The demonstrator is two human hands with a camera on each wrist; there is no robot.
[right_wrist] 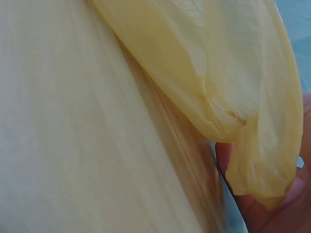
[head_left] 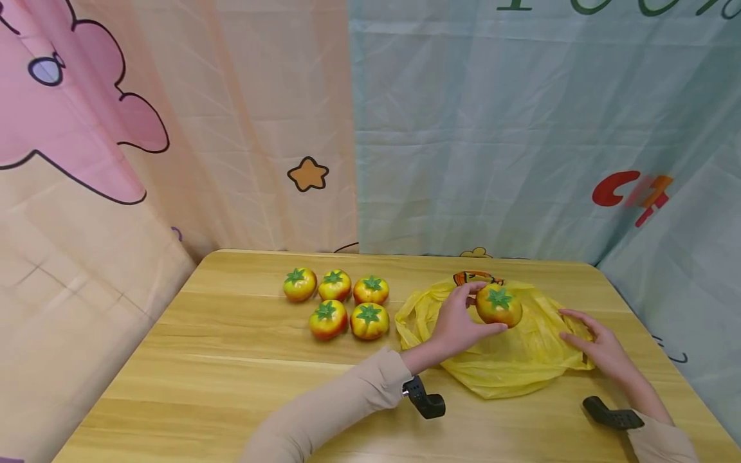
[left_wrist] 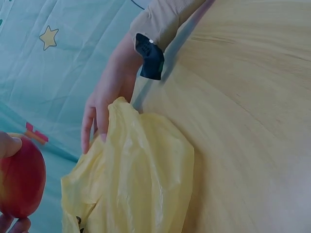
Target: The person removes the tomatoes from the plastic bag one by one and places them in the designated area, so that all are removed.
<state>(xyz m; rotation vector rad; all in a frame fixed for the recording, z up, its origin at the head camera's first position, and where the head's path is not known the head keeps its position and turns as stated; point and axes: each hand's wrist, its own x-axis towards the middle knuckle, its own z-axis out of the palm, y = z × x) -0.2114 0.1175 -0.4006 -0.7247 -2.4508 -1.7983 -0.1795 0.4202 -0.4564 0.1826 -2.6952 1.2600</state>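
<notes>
My left hand (head_left: pixel 457 325) grips a yellow-red tomato (head_left: pixel 499 305) with a green star-shaped calyx, thumb on one side and fingers on the other. In the left wrist view the tomato (left_wrist: pixel 23 177) shows its red side. Below it in the head view, a crumpled yellow plastic bag (head_left: pixel 509 373) spreads over the table. My right hand (head_left: pixel 602 347) holds the bag's right edge between thumb and fingers. Up close in the right wrist view, a fold of the bag (right_wrist: pixel 262 160) lies across that hand and hides part of it.
Several similar tomatoes (head_left: pixel 328 319) stand in two rows left of the bag on the wooden table (head_left: pixel 231 360). An orange and black patterned piece (head_left: pixel 477 278) shows behind the bag. Printed curtains (head_left: pixel 463 161) hang behind the table. Each wrist carries a black camera mount (head_left: pixel 425 400).
</notes>
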